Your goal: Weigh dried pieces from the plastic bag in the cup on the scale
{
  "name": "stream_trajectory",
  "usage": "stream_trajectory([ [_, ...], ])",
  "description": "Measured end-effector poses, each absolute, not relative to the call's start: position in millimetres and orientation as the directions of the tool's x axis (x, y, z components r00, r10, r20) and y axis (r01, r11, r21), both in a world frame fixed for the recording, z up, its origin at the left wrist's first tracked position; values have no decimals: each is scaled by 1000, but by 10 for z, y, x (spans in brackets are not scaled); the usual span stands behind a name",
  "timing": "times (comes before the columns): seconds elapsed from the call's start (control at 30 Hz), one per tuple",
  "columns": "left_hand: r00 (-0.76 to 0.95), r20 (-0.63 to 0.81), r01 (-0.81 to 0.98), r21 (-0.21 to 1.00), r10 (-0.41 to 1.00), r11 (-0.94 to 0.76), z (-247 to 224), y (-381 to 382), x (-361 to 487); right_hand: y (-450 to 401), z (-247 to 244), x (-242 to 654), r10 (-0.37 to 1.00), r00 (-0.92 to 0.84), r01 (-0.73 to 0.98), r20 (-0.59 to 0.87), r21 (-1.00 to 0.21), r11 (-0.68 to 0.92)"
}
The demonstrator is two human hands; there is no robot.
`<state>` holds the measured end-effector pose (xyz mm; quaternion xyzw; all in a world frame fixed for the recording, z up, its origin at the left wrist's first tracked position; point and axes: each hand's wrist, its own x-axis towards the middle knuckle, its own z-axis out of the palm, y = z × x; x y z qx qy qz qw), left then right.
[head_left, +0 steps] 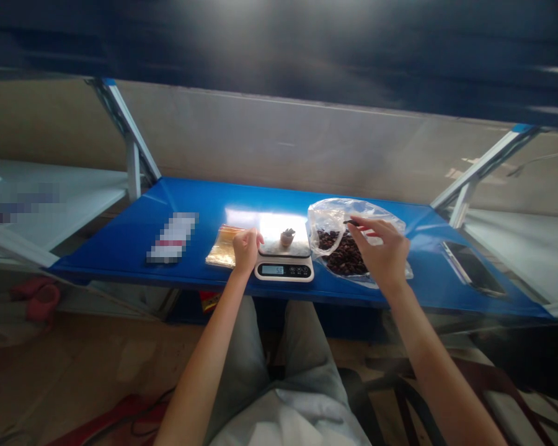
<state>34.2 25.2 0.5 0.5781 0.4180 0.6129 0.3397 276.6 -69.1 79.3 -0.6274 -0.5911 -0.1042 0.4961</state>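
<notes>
A small cup (287, 238) heaped with dark pieces stands on the plate of a white digital scale (284, 269), whose display appears to read 5.0. My right hand (381, 248) pinches a small dark piece (351, 222) between thumb and fingertips. It is above an opened clear plastic bag (395, 217) that holds many dark brown pieces (346, 253). My left hand (246, 249) is closed in a fist at the scale's left side, over the edge of some gold foil packets (221, 251). Anything inside that fist is hidden.
The blue table (121, 248) carries a blurred-out white item (173, 237) at left and a phone (475, 267) at right. A dark blue shelf (279, 56) hangs overhead on slanted white struts (132, 133). Pink footwear (41, 300) lies below at left.
</notes>
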Motion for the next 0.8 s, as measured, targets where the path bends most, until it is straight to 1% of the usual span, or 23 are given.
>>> stream_trajectory([
  [0.07, -107, 421, 72, 907, 901, -415, 7, 251, 342, -615, 827, 2597, 663, 211, 832, 718, -488, 264],
  [0.17, -112, 421, 71, 907, 900, -415, 15, 249, 345, -451, 780, 2370, 728, 105, 800, 677, -492, 343],
  [0.3, -119, 410, 74, 912, 904, -403, 19, 251, 356, -238, 645, 2172, 812, 22, 793, 584, -505, 342],
  [0.37, -124, 404, 74, 915, 906, -398, 17, 253, 362, -167, 591, 2132, 831, -25, 804, 556, -482, 347],
  [0.5, -119, 403, 58, 915, 907, -399, 15, 251, 370, -109, 546, 2138, 827, -123, 834, 549, -394, 386],
  [0.7, -112, 419, 93, 907, 901, -410, 20, 238, 379, -141, 579, 2158, 801, -291, 880, 524, -183, 439],
  [0.8, -112, 419, 91, 907, 901, -410, 18, 234, 379, -170, 560, 2136, 791, -334, 884, 513, -122, 452],
])
